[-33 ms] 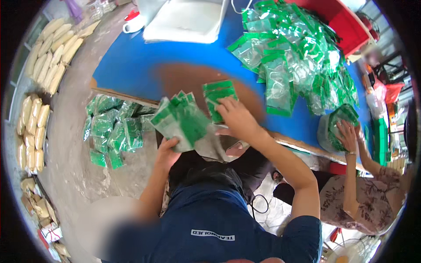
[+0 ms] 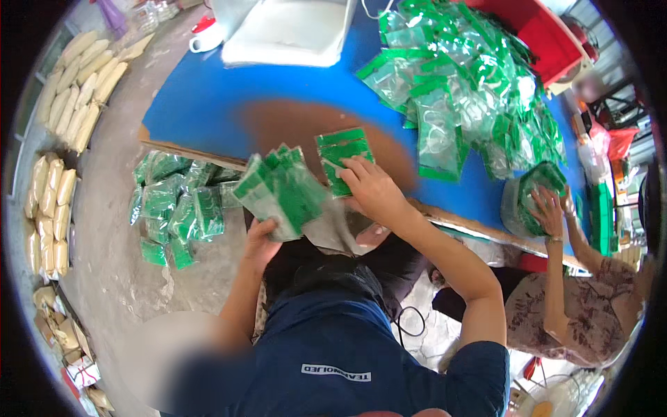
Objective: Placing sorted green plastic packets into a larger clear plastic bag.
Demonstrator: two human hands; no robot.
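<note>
My left hand [image 2: 260, 240] is closed on the lower end of a fanned bunch of green-and-clear plastic packets [image 2: 290, 191], held over my lap at the table's front edge. Just right of the bunch, a single green plastic packet [image 2: 342, 144] extends over a worn brown patch of the blue table [image 2: 201, 104]. The bent fingers of my right hand [image 2: 379, 192] grip this packet near its lower right side; the thumb is partly hidden. What the packets contain is hard to make out.
A large heap of similar packets [image 2: 479, 97] covers the table's right side, before a red bin [image 2: 538, 35]. A co-worker's hand [image 2: 549, 212] rests on a clear tub of green packets. More packets [image 2: 180, 198] lie low at left. A white tray [image 2: 285, 35] and cup [image 2: 206, 35] stand behind.
The view has shifted slightly. My right hand and the single packet under its fingers have moved very little; my left hand still holds the bunch.
</note>
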